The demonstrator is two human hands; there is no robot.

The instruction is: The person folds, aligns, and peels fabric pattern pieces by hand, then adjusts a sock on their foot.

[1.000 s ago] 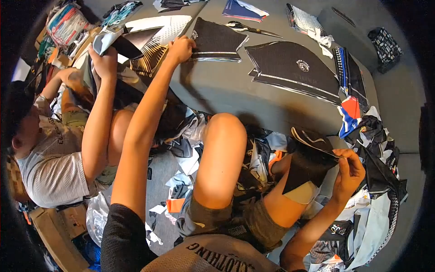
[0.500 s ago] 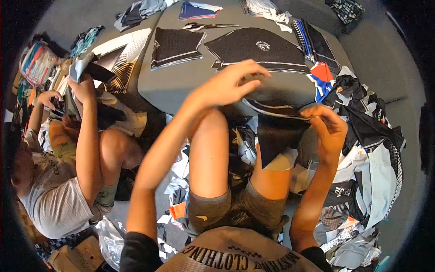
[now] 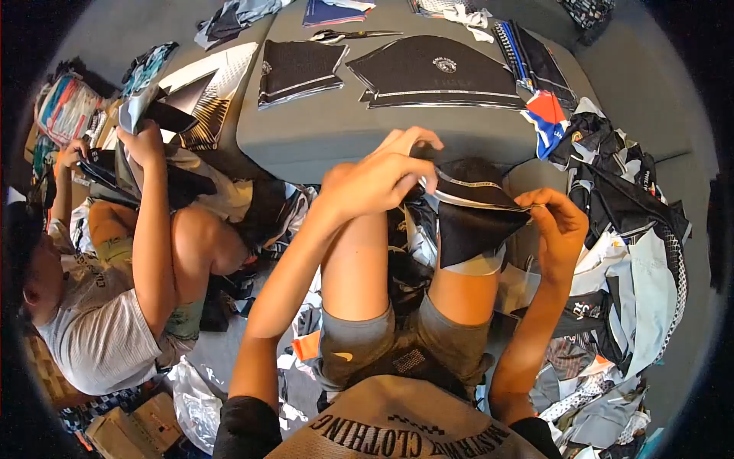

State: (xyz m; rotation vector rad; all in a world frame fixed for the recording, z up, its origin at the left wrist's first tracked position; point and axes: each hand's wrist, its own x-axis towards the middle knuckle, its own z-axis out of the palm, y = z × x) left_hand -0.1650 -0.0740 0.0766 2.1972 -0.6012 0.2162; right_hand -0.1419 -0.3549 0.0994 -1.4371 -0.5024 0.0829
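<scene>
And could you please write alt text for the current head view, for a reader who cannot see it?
The wearer's right hand pinches the edge of black fabric above the right leg, the left hand near its other end. Black panels and scissors lie on a grey padded surface ahead; another person sits to the left.

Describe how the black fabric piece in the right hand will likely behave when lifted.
The black fabric piece will probably flop, since its upper edge bows into a curve. It seems light: the right hand holds it in a mere corner pinch. Pale lines along that edge suggest layers, which might slide apart.
</scene>
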